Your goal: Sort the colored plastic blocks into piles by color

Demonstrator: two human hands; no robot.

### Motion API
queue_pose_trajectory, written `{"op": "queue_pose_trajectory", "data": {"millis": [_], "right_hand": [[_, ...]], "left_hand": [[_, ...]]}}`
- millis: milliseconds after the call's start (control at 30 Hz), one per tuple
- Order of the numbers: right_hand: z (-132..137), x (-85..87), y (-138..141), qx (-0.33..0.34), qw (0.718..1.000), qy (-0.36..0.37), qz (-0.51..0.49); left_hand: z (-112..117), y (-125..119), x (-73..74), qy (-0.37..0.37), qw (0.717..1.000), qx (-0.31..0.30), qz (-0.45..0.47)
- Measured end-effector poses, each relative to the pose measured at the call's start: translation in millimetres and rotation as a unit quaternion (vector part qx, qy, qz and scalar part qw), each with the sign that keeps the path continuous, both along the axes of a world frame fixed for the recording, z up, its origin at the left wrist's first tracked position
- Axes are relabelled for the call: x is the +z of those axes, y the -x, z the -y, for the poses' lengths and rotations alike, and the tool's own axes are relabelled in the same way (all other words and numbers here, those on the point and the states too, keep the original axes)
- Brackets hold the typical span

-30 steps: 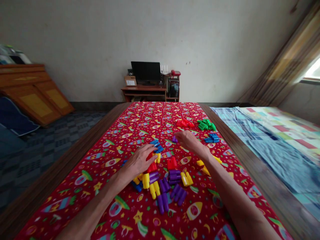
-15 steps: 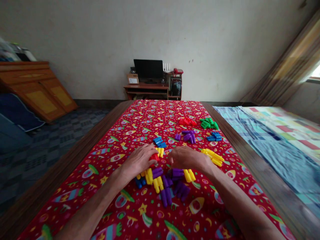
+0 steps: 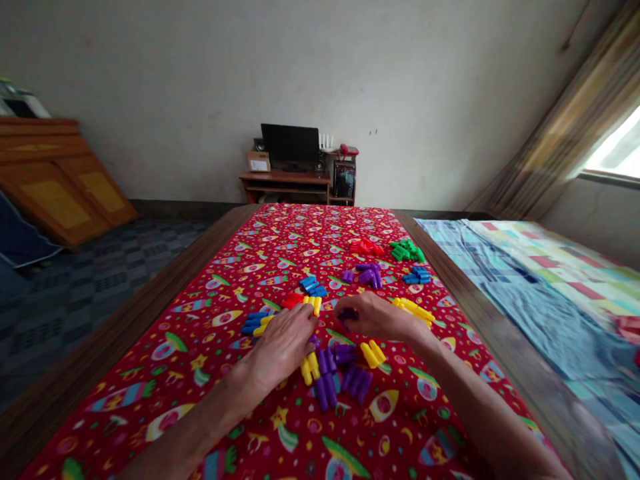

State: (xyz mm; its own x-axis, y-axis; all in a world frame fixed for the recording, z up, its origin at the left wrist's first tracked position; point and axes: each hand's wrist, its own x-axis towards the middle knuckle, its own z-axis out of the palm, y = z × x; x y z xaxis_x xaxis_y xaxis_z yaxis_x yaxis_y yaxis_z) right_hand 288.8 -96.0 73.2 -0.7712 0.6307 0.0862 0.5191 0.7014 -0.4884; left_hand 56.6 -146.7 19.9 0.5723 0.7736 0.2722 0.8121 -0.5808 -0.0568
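Note:
My left hand is bent over the near pile, its thumb and fingertips closed at a mostly covered purple toy block. Another purple toy block, dark under the fingers, is pinched in my right hand just above the cloth. Below the hands lie purple blocks and yellow blocks, with one more yellow block to the right. Beyond my left hand are red blocks, a yellow block and blue blocks. Blue and yellow pieces stick out left of it.
Sorted on the right of the red patterned cloth are red, green, blue, purple and yellow groups. A bed adjoins the table's wooden right edge. A desk with a monitor stands beyond.
My left hand has come nearer, off the red blocks to the purple block. Red and blue-yellow pieces now lie further left. A purple block now shows in my right hand. The view shifted slightly.

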Motion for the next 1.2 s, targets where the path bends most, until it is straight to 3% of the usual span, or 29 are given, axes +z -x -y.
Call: {"op": "queue_pose_trajectory", "data": {"millis": [133,233,300,367,433,533,667,833,1000,1133,1200], "right_hand": [[-41.7,5.2,-21.6,-0.181,0.978,-0.083,-0.068],[-69.7,-9.2,-46.9,-0.338,0.928,-0.154,-0.025],[-82.5,-23.3,-60.2,-0.396,0.903,-0.164,0.023],[-89.9,-36.4,-67.8,-0.400,0.902,-0.157,0.054],[-93.2,-45.0,-70.5,-0.366,0.917,-0.147,0.060],[-95.0,-48.1,-71.6,-0.335,0.930,-0.147,0.032],[-94.9,-42.5,-74.5,-0.318,0.938,-0.141,-0.007],[-89.4,-36.7,-75.5,-0.265,0.959,-0.084,0.060],[-85.8,-36.8,-74.1,-0.304,0.937,-0.087,0.146],[-85.0,-41.1,-72.7,-0.396,0.894,-0.139,0.156],[-82.8,-43.5,-70.9,-0.403,0.888,-0.162,0.150]], "left_hand": [[2.2,-2.0,-4.1,0.010,1.000,0.024,-0.016],[3.1,-1.1,-9.7,0.000,1.000,0.004,0.002],[3.1,-1.4,-9.3,-0.001,1.000,-0.014,0.017],[2.6,-3.8,-3.6,0.019,0.999,-0.029,0.021],[1.7,-7.6,4.7,0.051,0.998,-0.028,0.026],[-1.0,-11.7,12.2,0.105,0.993,-0.017,0.051],[-7.1,-5.8,2.3,0.131,0.987,-0.028,0.087],[-15.4,4.2,-11.2,0.096,0.988,-0.037,0.115],[-18.5,-2.2,0.0,0.111,0.987,-0.019,0.111],[-16.8,-13.8,16.3,0.115,0.985,-0.014,0.125],[-17.5,-19.1,23.2,0.111,0.983,-0.010,0.147]]}}
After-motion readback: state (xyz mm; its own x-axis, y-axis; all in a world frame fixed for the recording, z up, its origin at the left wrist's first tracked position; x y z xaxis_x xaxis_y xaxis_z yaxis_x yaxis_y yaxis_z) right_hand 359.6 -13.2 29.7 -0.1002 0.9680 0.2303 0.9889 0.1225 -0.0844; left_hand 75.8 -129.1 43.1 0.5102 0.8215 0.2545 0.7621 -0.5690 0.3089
